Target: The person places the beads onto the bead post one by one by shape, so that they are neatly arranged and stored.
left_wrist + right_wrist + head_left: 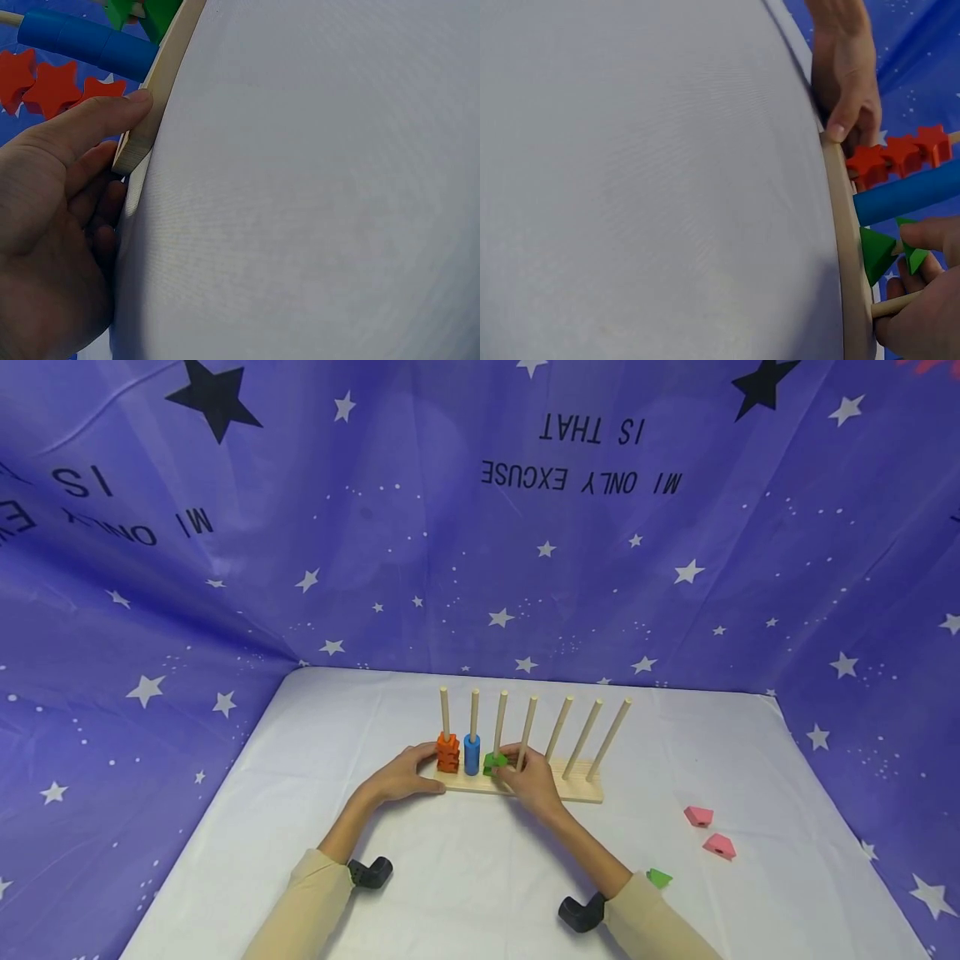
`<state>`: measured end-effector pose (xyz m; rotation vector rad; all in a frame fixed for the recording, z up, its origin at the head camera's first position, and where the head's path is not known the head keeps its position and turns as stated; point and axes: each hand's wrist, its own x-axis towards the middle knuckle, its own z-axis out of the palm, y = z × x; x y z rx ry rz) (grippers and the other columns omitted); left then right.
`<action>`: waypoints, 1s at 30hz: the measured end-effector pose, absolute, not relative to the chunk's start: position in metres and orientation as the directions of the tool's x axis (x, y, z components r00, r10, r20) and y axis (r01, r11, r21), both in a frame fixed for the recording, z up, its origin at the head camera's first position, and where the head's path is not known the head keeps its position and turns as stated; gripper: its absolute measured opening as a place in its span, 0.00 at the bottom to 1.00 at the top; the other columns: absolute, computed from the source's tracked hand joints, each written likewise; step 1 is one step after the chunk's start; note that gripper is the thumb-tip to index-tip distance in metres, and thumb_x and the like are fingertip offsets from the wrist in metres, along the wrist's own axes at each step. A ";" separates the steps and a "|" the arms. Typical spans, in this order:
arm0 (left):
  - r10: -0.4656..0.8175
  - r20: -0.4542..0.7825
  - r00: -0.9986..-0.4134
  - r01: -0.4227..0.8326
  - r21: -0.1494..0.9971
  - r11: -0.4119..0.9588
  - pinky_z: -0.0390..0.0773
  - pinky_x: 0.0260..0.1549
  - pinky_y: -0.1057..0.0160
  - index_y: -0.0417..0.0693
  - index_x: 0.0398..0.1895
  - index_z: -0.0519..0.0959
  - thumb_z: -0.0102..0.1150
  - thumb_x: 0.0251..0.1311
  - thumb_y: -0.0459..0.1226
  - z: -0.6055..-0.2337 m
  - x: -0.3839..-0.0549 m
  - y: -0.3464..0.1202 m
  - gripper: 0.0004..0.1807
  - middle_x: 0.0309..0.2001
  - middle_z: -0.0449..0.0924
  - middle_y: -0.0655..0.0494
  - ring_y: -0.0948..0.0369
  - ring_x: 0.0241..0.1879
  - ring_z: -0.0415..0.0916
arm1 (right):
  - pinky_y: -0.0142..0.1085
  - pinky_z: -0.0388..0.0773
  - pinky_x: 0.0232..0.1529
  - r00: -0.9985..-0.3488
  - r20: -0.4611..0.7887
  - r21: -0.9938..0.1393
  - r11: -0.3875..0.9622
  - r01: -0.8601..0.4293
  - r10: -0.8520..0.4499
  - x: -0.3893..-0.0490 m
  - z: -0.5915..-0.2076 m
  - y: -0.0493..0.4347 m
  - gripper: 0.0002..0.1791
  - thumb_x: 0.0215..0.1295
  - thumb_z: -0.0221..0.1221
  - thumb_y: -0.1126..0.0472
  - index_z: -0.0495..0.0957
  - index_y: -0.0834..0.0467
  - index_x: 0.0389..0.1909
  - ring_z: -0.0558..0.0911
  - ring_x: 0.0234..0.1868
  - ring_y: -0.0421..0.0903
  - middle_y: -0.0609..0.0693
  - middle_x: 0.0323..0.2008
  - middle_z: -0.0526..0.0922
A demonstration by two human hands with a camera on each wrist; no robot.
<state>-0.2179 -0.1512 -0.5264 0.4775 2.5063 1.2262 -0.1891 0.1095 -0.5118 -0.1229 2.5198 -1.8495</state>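
Left hand (pixel 405 774) grips pegboard (pixel 581 791); right hand (pixel 536 783) pinches green triangular block (pixel 917 259) on peg (pixel 500 718). Likely stacking; next wants straight lowering.

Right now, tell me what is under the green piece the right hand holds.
Under that held green piece, a second green piece sits on the wooden base. The base's surface directly beneath it is covered.

The head view faces forward and down from above, at the longest range: tabletop (pixel 465 877) in the lower half, cloth backdrop (pixel 450 552) above. The left wrist view looks, close and rolled sideways, past the left hand (pixel 49 202) at frame left. The right wrist view, also close, sets the peg board (pixel 849 247) at frame right. Both wrist views share the red stars (pixel 901 156).
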 end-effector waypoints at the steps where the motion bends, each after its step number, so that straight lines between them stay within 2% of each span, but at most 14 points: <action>1: 0.425 -0.125 -0.897 0.163 0.799 0.578 0.54 0.69 0.40 0.38 0.73 0.65 0.74 0.52 0.42 -0.527 -0.218 -0.151 0.45 0.71 0.62 0.38 0.41 0.71 0.56 | 0.48 0.77 0.53 -0.997 0.030 -0.952 0.302 -0.050 -0.069 -0.189 -0.513 0.109 0.14 0.60 0.66 0.68 0.81 0.64 0.47 0.81 0.49 0.53 0.54 0.43 0.85; 5: 0.429 -0.122 -0.895 0.165 0.804 0.572 0.54 0.69 0.40 0.38 0.73 0.65 0.74 0.52 0.42 -0.527 -0.217 -0.152 0.45 0.71 0.63 0.38 0.41 0.71 0.56 | 0.50 0.77 0.55 -0.998 0.023 -0.949 0.312 -0.041 -0.061 -0.187 -0.514 0.108 0.15 0.59 0.67 0.69 0.81 0.65 0.47 0.81 0.50 0.55 0.55 0.44 0.85; 15: 0.422 -0.124 -0.898 0.156 0.808 0.569 0.55 0.69 0.41 0.38 0.72 0.65 0.74 0.52 0.42 -0.523 -0.217 -0.151 0.45 0.71 0.62 0.38 0.42 0.71 0.56 | 0.45 0.80 0.50 -0.998 0.033 -0.932 0.358 -0.050 -0.054 -0.188 -0.514 0.109 0.16 0.58 0.68 0.69 0.81 0.65 0.47 0.82 0.49 0.55 0.56 0.44 0.85; 20: 0.429 -0.122 -0.895 0.158 0.813 0.560 0.54 0.69 0.41 0.38 0.72 0.65 0.74 0.52 0.41 -0.524 -0.218 -0.152 0.45 0.72 0.62 0.38 0.42 0.71 0.56 | 0.48 0.79 0.53 -0.998 0.032 -0.932 0.359 -0.051 -0.059 -0.188 -0.514 0.110 0.17 0.57 0.69 0.69 0.81 0.64 0.48 0.82 0.50 0.55 0.56 0.45 0.85; 23: 0.431 -0.124 -0.894 0.157 0.814 0.559 0.54 0.69 0.41 0.38 0.72 0.65 0.74 0.52 0.41 -0.524 -0.218 -0.151 0.45 0.72 0.62 0.38 0.42 0.71 0.56 | 0.51 0.74 0.59 -0.996 0.018 -0.935 0.353 -0.047 -0.084 -0.186 -0.512 0.113 0.22 0.58 0.69 0.69 0.79 0.65 0.54 0.80 0.56 0.58 0.59 0.50 0.84; 26: 0.426 -0.127 -0.895 0.154 0.810 0.565 0.54 0.69 0.41 0.38 0.72 0.65 0.74 0.52 0.41 -0.524 -0.218 -0.151 0.45 0.72 0.62 0.38 0.42 0.71 0.55 | 0.50 0.67 0.66 -0.991 0.005 -0.939 0.341 -0.052 -0.136 -0.179 -0.505 0.123 0.29 0.59 0.68 0.69 0.73 0.69 0.62 0.74 0.63 0.61 0.64 0.59 0.78; 28: 0.424 -0.130 -0.896 0.152 0.808 0.569 0.54 0.69 0.41 0.38 0.73 0.65 0.74 0.53 0.42 -0.524 -0.218 -0.151 0.45 0.72 0.62 0.39 0.42 0.71 0.55 | 0.49 0.65 0.67 -0.985 0.011 -0.939 0.336 -0.069 -0.172 -0.171 -0.499 0.134 0.32 0.60 0.67 0.69 0.69 0.71 0.65 0.71 0.66 0.62 0.66 0.63 0.74; 30: 0.423 -0.132 -0.896 0.151 0.807 0.571 0.54 0.69 0.41 0.38 0.73 0.65 0.74 0.53 0.42 -0.523 -0.218 -0.150 0.45 0.72 0.62 0.38 0.42 0.71 0.55 | 0.47 0.66 0.67 -0.982 0.025 -0.935 0.343 -0.090 -0.190 -0.161 -0.493 0.148 0.31 0.61 0.67 0.68 0.70 0.70 0.65 0.71 0.66 0.61 0.64 0.64 0.74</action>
